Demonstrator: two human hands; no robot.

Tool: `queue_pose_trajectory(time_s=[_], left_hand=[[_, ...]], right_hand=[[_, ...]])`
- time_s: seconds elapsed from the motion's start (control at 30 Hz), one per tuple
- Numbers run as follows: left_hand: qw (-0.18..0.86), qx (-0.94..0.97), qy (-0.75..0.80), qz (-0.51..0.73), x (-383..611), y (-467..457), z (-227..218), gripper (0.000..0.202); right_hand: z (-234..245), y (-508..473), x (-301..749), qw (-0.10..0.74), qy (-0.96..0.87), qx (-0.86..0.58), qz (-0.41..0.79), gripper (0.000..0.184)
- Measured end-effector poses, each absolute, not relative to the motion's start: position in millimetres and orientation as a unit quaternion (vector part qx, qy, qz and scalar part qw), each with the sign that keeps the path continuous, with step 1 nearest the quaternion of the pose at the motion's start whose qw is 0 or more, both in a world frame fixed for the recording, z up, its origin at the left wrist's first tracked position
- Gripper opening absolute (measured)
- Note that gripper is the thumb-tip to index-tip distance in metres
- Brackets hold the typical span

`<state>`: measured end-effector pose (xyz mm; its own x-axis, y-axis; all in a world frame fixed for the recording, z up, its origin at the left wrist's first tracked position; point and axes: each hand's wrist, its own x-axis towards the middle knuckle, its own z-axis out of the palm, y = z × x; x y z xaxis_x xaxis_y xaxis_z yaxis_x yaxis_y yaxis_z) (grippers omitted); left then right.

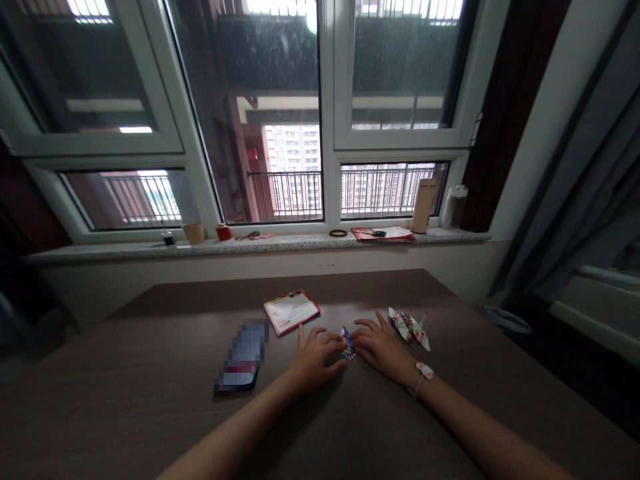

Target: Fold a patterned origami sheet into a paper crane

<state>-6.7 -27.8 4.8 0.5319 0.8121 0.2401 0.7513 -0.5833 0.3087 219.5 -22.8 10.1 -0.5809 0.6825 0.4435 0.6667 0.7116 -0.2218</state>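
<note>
Between my two hands, on the brown table, lies a small folded piece of patterned paper (349, 345) in blue, white and red. From its left side my left hand (315, 360) holds it with bent fingertips, the index finger raised and the thumb apart and nearer me. My right hand (384, 350) reaches in from the other side, its fingertips on the paper's right edge. Around that wrist is a thin band with a pale ornament (425, 371). Just beyond the right hand sits a larger folded paper piece (409, 328), white with coloured print. The fingers partly hide the small paper.
A red-edged stack of printed sheets (292, 311) and a phone (243, 357) lie left of my hands on the table (165, 360). Along the windowsill (300, 241) stand a paper cup (193, 233), a red spool (223, 232), scissors (249, 235), a tan bottle (423, 205) and red-white papers (384, 233).
</note>
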Motion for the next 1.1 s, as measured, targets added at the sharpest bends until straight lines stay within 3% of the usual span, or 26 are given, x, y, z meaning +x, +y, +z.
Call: queue_pose_trajectory(time_s=[1.1], left_hand=[[0.112,0.868,0.453,0.17,-7.7,-26.5,6.1,0.038]], right_hand=[[5.7,-12.2,229.5,0.232,-0.901,-0.359,0.069,0.03]])
